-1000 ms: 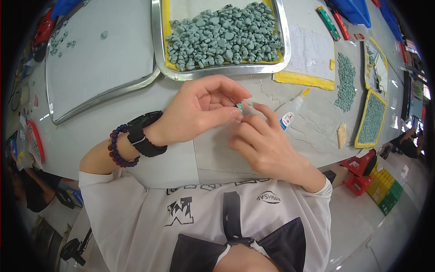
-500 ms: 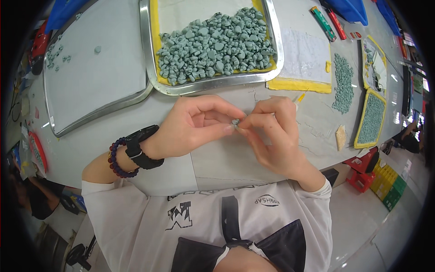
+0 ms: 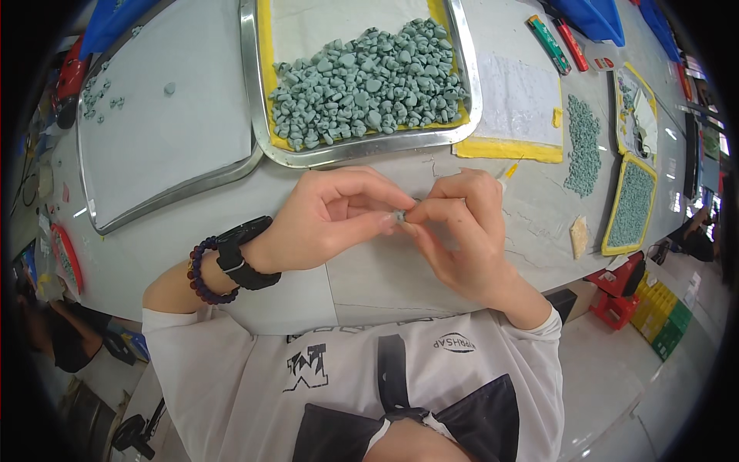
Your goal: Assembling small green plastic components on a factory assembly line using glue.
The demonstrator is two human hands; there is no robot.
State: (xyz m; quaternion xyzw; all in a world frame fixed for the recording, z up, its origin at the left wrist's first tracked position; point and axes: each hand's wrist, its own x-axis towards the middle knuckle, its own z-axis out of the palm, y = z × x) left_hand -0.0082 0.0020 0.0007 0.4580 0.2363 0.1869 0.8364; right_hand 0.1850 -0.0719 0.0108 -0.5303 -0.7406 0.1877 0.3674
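Observation:
Between my fingertips, over the near part of the table, is a small grey-green moulded piece (image 3: 400,216). My left hand (image 3: 331,215) pinches it from the left with thumb and fingers. From the right, my right hand (image 3: 466,231) is closed with thumb and forefinger pressed at the same piece; the fingers cover most of it. Just beyond the hands, a metal tray (image 3: 362,156) with a yellow-edged lining carries a large heap of similar grey-green pieces (image 3: 369,85). To the left, a second tray lined with white paper (image 3: 177,138) bears a few scattered pieces (image 3: 96,100).
A white sheet with a yellow edge (image 3: 508,149) lies right of the heaped tray. Beyond it are smaller pieces in a pile (image 3: 583,146) and a yellow-rimmed tray (image 3: 630,206) full of them. Green and red boxes (image 3: 548,45) and a blue bin (image 3: 593,19) stand farther back.
My hands stay nearly in place, with the fingertips shifting slightly around the small piece. The whole view has moved a little.

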